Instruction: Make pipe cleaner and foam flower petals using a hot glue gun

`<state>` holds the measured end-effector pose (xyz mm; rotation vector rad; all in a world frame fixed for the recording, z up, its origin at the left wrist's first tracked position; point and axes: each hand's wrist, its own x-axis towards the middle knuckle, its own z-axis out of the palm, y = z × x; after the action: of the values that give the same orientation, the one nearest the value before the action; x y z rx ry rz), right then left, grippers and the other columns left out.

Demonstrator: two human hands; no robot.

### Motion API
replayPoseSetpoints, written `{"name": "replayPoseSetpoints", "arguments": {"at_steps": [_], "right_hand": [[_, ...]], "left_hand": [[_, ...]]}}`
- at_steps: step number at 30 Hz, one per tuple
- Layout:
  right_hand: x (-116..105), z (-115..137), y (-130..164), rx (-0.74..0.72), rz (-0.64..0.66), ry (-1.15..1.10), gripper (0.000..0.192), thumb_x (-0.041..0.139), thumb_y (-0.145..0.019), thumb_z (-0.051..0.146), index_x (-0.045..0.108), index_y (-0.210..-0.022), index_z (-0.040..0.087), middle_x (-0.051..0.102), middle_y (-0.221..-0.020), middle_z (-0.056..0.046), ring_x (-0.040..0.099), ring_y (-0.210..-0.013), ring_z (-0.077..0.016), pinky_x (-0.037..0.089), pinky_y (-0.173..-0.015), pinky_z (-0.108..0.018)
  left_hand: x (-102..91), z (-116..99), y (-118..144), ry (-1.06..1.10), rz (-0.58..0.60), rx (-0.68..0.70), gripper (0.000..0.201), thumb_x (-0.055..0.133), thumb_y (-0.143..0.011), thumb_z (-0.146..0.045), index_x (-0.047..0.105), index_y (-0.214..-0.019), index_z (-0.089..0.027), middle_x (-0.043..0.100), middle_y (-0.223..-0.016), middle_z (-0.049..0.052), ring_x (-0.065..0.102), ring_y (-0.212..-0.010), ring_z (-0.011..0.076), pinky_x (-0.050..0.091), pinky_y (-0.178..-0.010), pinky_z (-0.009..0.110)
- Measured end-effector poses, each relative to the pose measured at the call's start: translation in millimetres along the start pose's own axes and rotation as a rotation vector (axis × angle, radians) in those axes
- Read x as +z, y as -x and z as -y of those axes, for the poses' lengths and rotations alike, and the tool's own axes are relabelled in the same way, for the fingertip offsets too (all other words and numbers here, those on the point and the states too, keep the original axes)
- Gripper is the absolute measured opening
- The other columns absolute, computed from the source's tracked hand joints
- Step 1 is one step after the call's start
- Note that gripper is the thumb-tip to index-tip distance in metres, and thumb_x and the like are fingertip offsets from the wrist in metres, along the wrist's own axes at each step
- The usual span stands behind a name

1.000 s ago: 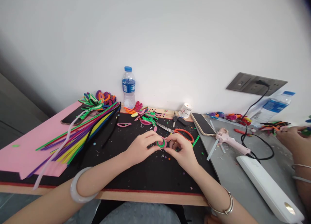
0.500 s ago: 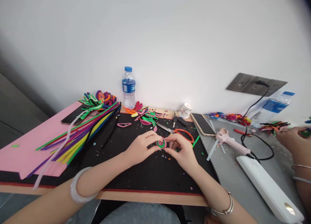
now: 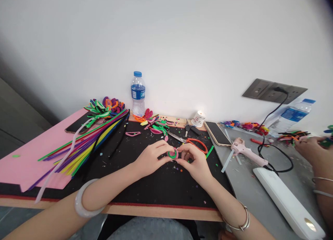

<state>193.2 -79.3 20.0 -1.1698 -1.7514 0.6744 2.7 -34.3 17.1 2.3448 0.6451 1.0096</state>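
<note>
Now pinch firm: your left hand point(image 3: 150, 159) and right hand point(image 3: 195, 162) are both closed on the pink-green pipe-cleaner coil point(image 3: 172, 153), just above the black surface point(image 3: 145, 184); keep winding tight, clear of the orange-handled scissors point(image 3: 194, 142) beyond.

Both forearms reach forward; left hand point(image 3: 151, 159) and right hand point(image 3: 195, 162) meet fingertip to fingertip, fingers curled, pinching.

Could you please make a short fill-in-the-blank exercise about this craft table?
1. Both hands, left hand and right hand, pinch a small pink and ____ coil.
2. The water bottle by the wall has a ____ cap.
3. The glue gun is coloured ____.

Missing words: green; blue; pink
</note>
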Motion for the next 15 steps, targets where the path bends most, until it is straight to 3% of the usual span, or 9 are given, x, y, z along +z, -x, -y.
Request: {"name": "replayPoseSetpoints", "arguments": {"at_steps": [15], "right_hand": [[0.6,-0.2,-0.4,-0.002,-0.009,0.008,0.019,0.067,-0.074,0.023,0.057,-0.089,0.021,0.056,-0.078,-0.001,0.053,-0.056,-0.0103,0.044,-0.048,-0.022]], "left_hand": [[-1.1,-0.7,-0.6,-0.007,0.002,-0.005,0.010,0.056,-0.083,-0.017,0.062,-0.091,-0.018,0.061,-0.090,0.004,0.058,-0.086,0.0153,0.047,-0.080,0.028]]}}
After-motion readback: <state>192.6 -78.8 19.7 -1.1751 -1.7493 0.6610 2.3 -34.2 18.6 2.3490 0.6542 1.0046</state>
